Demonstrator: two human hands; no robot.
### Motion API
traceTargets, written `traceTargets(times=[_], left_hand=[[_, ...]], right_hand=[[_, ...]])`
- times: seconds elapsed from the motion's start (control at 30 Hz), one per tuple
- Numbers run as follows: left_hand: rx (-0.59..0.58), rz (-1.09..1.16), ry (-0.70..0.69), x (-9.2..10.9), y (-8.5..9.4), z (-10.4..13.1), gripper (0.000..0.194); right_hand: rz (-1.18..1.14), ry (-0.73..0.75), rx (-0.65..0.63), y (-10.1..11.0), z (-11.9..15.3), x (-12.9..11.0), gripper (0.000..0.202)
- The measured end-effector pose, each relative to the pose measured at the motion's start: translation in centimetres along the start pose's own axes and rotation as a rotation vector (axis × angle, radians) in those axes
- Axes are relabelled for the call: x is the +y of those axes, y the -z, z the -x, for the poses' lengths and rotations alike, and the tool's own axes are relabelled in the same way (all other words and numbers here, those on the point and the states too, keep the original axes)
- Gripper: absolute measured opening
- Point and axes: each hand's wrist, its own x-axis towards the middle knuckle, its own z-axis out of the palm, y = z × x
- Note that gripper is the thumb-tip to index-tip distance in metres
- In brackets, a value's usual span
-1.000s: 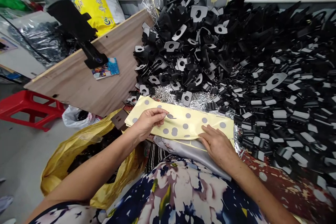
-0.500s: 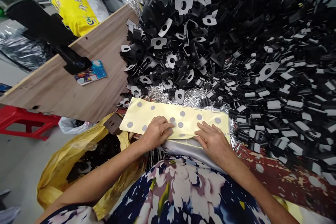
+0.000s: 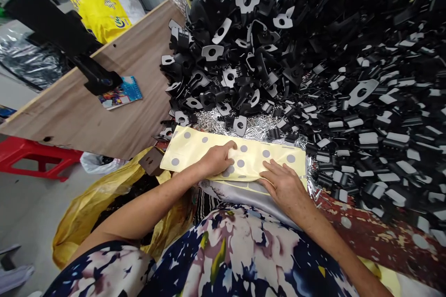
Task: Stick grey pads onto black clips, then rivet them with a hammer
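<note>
A pale yellow sheet with grey round dots [image 3: 195,145] lies across the near edge of the work surface. My left hand [image 3: 216,159] rests on its middle, fingers curled in and thumb close to the index finger, beside the grey dots. Whatever the fingertips hold, if anything, is hidden. My right hand [image 3: 284,180] lies open on the right part of the sheet, fingers stretched over its lower edge. Under that edge shows another sheet with yellow outlines [image 3: 252,186]. Just beyond lie loose silvery metal pins [image 3: 258,126].
Black plastic parts with grey pads [image 3: 240,81] are heaped ahead, and smaller black pieces [image 3: 369,139] spread right. A wooden board [image 3: 146,79] at left carries a black stand [image 3: 101,76] and a small booklet [image 3: 127,93]. Below are a yellow sack [image 3: 75,222] and red stool [image 3: 38,155].
My left hand has slid right and slightly away from me over the sheet, uncovering its lower left part less. My right hand stays in about the same place.
</note>
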Motion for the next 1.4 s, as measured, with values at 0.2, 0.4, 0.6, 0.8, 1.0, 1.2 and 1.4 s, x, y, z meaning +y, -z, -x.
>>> traceTargets(times=[0.2, 0.4, 0.6, 0.8, 1.0, 1.2, 1.4], left_hand=[[-0.02, -0.063, -0.018, -0.6, 1.2, 0.6, 0.021], [0.19, 0.065, -0.067, -1.2, 3.7, 1.8, 0.04], [0.319, 0.171, -0.315, 0.3, 3.8, 10.6, 0.024], [0.649, 0.112, -0.343, 0.2, -0.1, 14.7, 0.091], [0.179, 0.236, -0.44, 2.7, -1.8, 14.8, 0.098], [0.239, 0.719, -0.247, 3.4, -3.9, 15.6, 0.036], [0.022, 0.994, -0.319, 4.8, -6.1, 12.0, 0.071]], right_hand=[[0.001, -0.005, -0.001, -0.1, 0.0, 0.1, 0.016], [0.0, 0.007, -0.004, -0.1, -0.2, 0.1, 0.016], [-0.092, -0.082, 0.066, 4.4, -2.3, 0.5, 0.034], [-0.164, 0.138, 0.269, 9.5, -3.6, -2.9, 0.023], [-0.282, 0.627, 0.281, 8.6, -1.7, -8.0, 0.013], [-0.3, 0.182, 0.588, 8.1, 2.2, -7.0, 0.083], [-0.933, -0.052, 0.157, 6.7, 5.3, -6.8, 0.093]])
